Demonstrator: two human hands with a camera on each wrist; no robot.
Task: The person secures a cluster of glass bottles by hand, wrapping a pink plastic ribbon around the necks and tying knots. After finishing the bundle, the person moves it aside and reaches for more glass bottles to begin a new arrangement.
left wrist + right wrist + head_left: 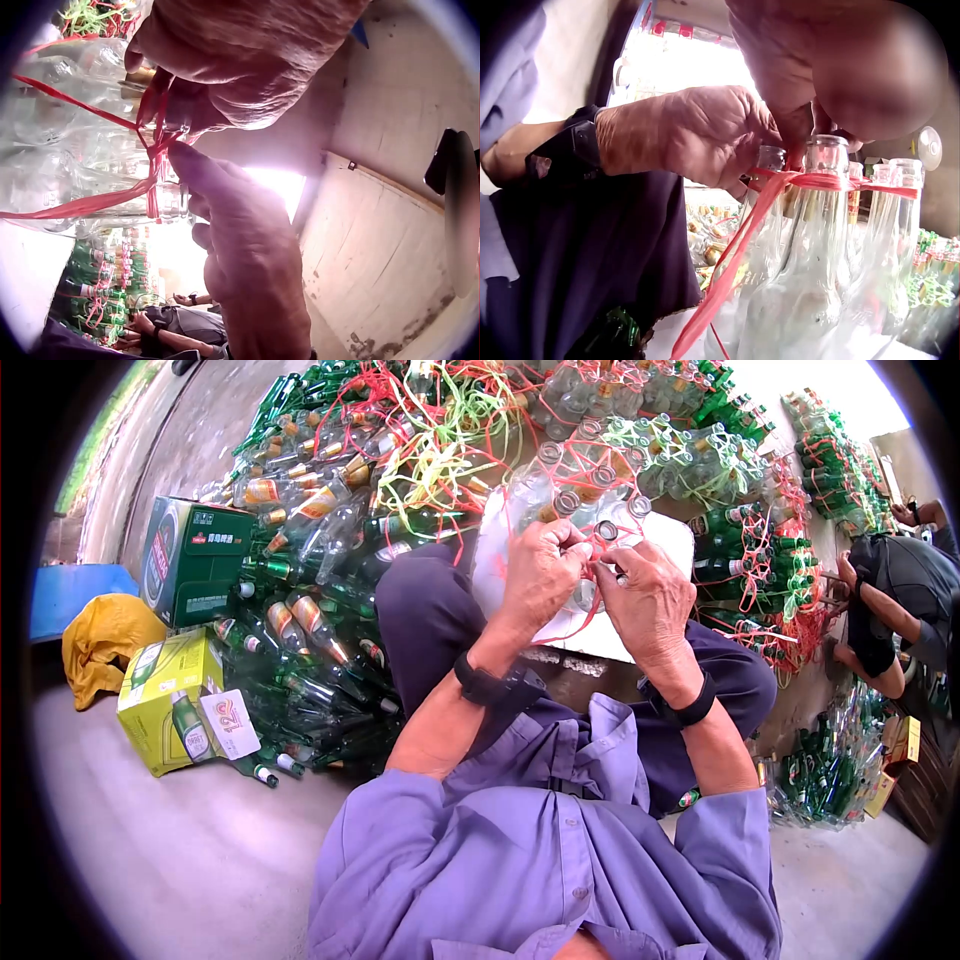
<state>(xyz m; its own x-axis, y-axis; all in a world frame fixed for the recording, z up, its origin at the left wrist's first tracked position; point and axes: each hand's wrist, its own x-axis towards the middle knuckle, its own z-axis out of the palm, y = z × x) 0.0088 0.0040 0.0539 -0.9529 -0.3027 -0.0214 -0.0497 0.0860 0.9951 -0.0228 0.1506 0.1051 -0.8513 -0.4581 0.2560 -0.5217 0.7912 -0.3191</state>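
Several upright clear glass bottles [802, 300] stand bunched on a white board [610, 635] between the person's knees. Red plastic ribbon [735, 262] runs round their necks, one long tail hanging down the side. The left hand [545, 575] and the right hand [650, 600] meet at the near bottle necks, fingertips close together. In the left wrist view, thumb and fingers of both hands pinch the red ribbon [154, 150] at a crossing beside a bottle mouth. The right wrist view shows the left hand [697, 135] behind the nearest neck; its fingertips are partly hidden.
Loose green and clear bottles [320, 700] lie heaped at the left, by a green carton [200, 560], a yellow-green box [170, 695] and a yellow cloth [105, 645]. Ribbon-tied bottle bundles [700, 460] stand ahead and right. Another person [900, 590] works at the far right.
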